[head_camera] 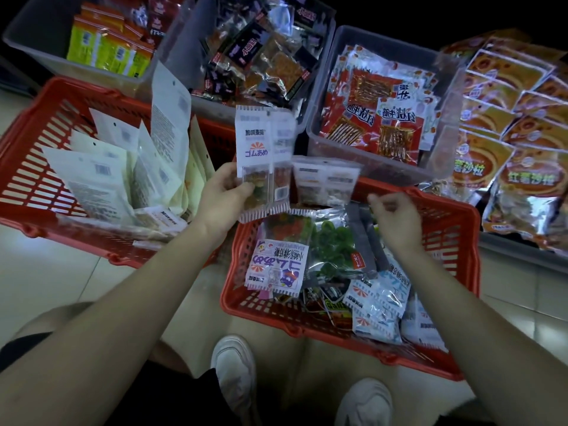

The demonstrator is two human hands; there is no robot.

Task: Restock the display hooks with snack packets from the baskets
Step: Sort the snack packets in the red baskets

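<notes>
The left hand (pixel 224 198) comes in from the lower left with the forearm stretched forward, and it is raised above the gap between the two red baskets. Its grip is clamped on a small stack of snack packets (pixel 262 158), with the thumb lying over the clear window on the front and the fingers behind. The right hand (pixel 396 221) hangs over the far part of the right basket (pixel 455 229), with the back of the hand turned up and the fingers bent inward. This hand is blurred, so I cannot tell if its grip is together or apart, and nothing shows in it. The held packets stand with the long axis running away from the person. The top edge points to the grey bin (pixel 325 130) beyond, and the bottom edge is near the wrist. At least two packets are fanned a little sideways. The front one is white with zigzag ends, an orange sun mark, purple letters and a window showing coloured sweets. More packets lie in the right basket below.
</notes>
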